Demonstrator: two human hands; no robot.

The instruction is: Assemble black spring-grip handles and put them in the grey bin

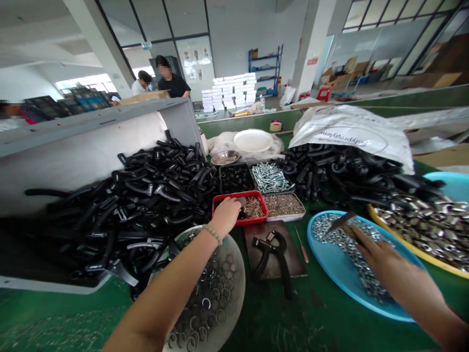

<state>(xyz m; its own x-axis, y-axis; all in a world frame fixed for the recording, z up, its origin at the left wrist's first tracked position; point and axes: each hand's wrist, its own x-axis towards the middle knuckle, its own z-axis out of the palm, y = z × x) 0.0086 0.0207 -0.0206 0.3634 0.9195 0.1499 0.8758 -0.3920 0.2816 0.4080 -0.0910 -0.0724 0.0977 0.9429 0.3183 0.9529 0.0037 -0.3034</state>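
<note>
My left hand (227, 214) reaches into a red tray (264, 218) of small brass-coloured pins, its fingers bent down and partly hidden; what they pinch, if anything, I cannot make out. My right hand (379, 252) is closed round the wooden handle of a hammer (340, 222) with a dark tapered head, above a blue basin (330, 275) of small shiny metal parts. Between the hands, a black curved-handled tool (282, 259) lies on a dark metal plate (252, 234). A thin pink-handled awl (304, 253) rests right of the plate.
A round pale tray (234, 288) of metal rings lies under my left forearm. Black handles (176, 190) spill from a grey crate (179, 122) at left. Bins of silver screws (271, 177) and black parts (236, 178) stand behind. A yellow-rimmed basin (388, 230) holds metal sleeves.
</note>
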